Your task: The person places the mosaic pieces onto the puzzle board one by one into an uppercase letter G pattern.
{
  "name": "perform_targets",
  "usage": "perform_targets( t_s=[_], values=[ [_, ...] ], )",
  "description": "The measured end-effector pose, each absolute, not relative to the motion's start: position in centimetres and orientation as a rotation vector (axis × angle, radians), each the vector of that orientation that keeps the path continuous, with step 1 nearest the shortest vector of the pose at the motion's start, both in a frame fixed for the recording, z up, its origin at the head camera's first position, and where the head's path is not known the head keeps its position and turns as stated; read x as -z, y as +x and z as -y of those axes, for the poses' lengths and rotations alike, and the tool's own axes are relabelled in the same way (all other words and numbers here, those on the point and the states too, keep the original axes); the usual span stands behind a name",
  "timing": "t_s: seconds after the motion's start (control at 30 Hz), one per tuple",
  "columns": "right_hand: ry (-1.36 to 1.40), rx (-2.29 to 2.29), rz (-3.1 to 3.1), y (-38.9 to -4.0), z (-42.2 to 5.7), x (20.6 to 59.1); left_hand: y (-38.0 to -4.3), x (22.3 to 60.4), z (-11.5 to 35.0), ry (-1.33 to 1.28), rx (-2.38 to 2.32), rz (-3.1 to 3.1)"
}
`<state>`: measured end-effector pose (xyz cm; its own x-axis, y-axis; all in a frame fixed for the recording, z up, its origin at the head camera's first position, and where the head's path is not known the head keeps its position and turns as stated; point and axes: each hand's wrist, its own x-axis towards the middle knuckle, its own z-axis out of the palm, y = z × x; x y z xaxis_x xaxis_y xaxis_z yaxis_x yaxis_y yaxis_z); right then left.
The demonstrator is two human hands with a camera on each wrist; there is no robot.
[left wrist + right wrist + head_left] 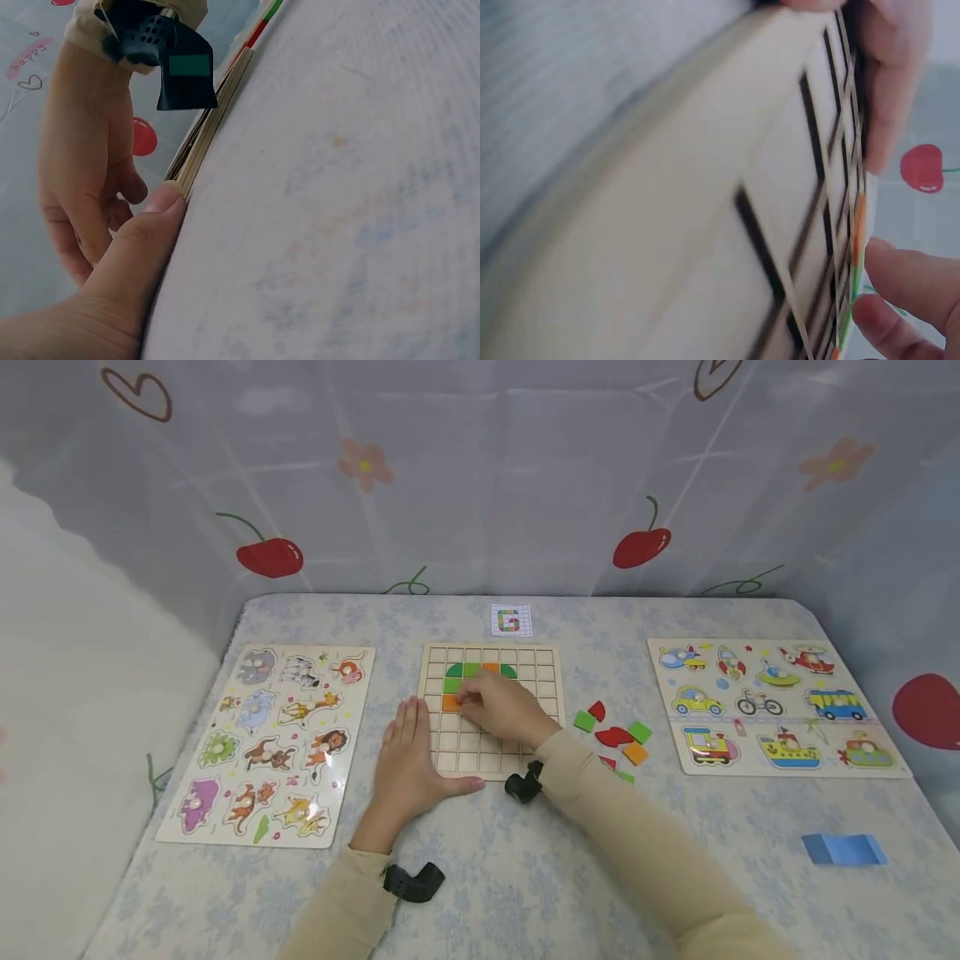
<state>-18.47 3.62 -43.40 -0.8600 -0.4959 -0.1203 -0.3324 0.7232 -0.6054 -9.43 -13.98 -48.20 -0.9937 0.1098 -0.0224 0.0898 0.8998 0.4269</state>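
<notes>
The grid board lies on the bench between the animal puzzle and the vehicle puzzle. The left hand lies at its near left corner, grip wide — fingers straight, thumb spread. The right hand has bent fingers at the board's orange tile, grip narrow — I cannot tell whether it holds a piece. Loose pieces lie to the right.

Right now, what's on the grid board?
Green pieces and orange pieces lie in the far part of the grid board; anything under the right hand can't be seen.
</notes>
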Motion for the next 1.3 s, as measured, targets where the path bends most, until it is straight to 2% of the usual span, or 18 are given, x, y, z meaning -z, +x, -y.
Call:
perform_targets(
  t_s=[0.3, 0.67, 1.03, 1.3],
  values=[
    [-0.509, 0.760, -2.669, -17.6, -10.1, 41.6, -9.5, 48.2, 13.9, 0.128, -0.693, -2.994],
    [-0.420, 0.607, -2.732, -16.6, -18.3, 41.8, -9.9, 48.2, 13.6, 0.130, -0.741, -2.976],
    [-0.446, 0.689, -2.691, -16.1, -19.2, 42.3, -9.9, 48.3, 13.7, 0.125, -0.718, -2.998],
    [-0.473, 0.914, -2.617, -16.5, -19.2, 42.4, -9.9, 48.5, 13.7, 0.131, -0.717, -3.013]
  ],
)
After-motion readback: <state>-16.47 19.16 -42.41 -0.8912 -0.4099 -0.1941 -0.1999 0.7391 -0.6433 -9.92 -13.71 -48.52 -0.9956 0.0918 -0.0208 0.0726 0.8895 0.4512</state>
